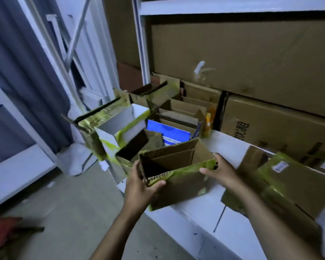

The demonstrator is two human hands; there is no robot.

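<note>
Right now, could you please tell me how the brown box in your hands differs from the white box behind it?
The brown cardboard box is plain corrugated brown; the white box has white walls. The left hand and right hand grip the brown cardboard box, while the white box sits untouched farther back. Both are open-topped and carry yellow-green tape.
</note>
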